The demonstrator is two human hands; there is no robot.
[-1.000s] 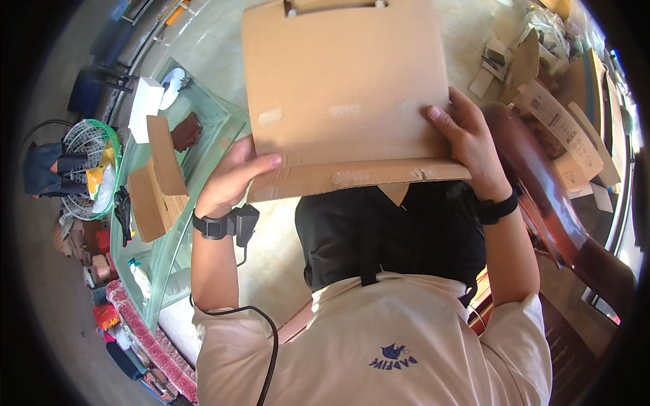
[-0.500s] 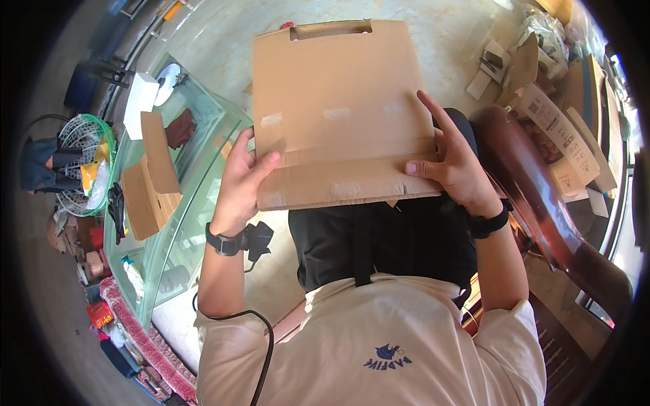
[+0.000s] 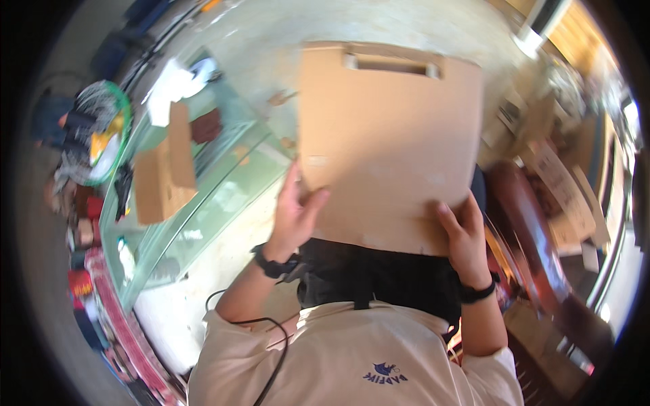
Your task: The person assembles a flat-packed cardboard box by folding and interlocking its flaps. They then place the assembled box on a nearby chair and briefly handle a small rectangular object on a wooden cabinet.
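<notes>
A flat brown cardboard box (image 3: 389, 145), with a cut-out slot along its far edge, is held up over my lap. My left hand (image 3: 296, 220) grips its left edge near the lower corner, thumb on the upper face and fingers mostly hidden behind. On the opposite edge my right hand (image 3: 466, 240) holds the lower right part, its thumb on the face too. Motion slightly smears the picture. Both wrists wear black bands, and a dark cable (image 3: 274, 365) runs beside my left sleeve.
To the left stands a glass table (image 3: 203, 243) bearing an opened cardboard carton (image 3: 162, 179) and a dark brown cloth (image 3: 206, 126). Beyond it is a green-rimmed wire basket (image 3: 125, 111). A glossy wooden armrest (image 3: 525, 230) borders my right side, with cardboard pieces (image 3: 565, 196) past it.
The cardboard box has shifted right and lower in view and turned slightly clockwise, both hands moving with it. The surroundings have shifted too, as the head view turned.
</notes>
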